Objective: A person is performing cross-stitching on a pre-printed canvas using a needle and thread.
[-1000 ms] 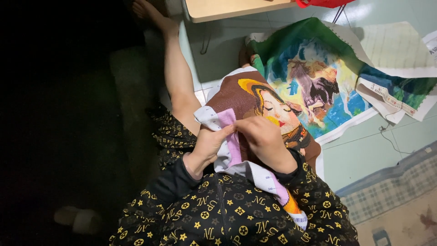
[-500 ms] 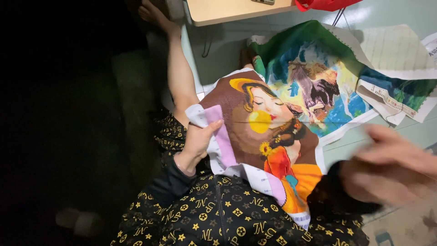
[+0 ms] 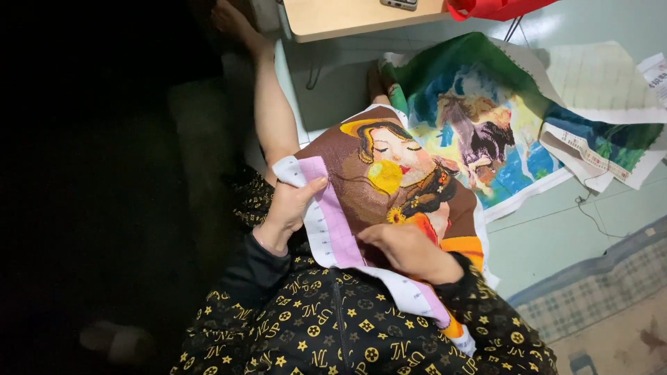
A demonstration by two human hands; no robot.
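Embroidered canvas (image 3: 389, 187) lay spread over your lap, your left hand (image 3: 288, 212) pinching its pale lilac border (image 3: 333, 229), while your right hand (image 3: 410, 250), raised away half a second earlier, had returned and rested flat on the stitching, fingers curled, holding nothing I could see.

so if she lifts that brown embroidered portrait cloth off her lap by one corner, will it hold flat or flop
Probably flop: the brown embroidered portrait cloth drapes over the lap and its white-and-lilac border curls where the left hand grips it. It looks light, since one hand holds the edge up. Likely not slippery; the right hand rests on the stitched surface.
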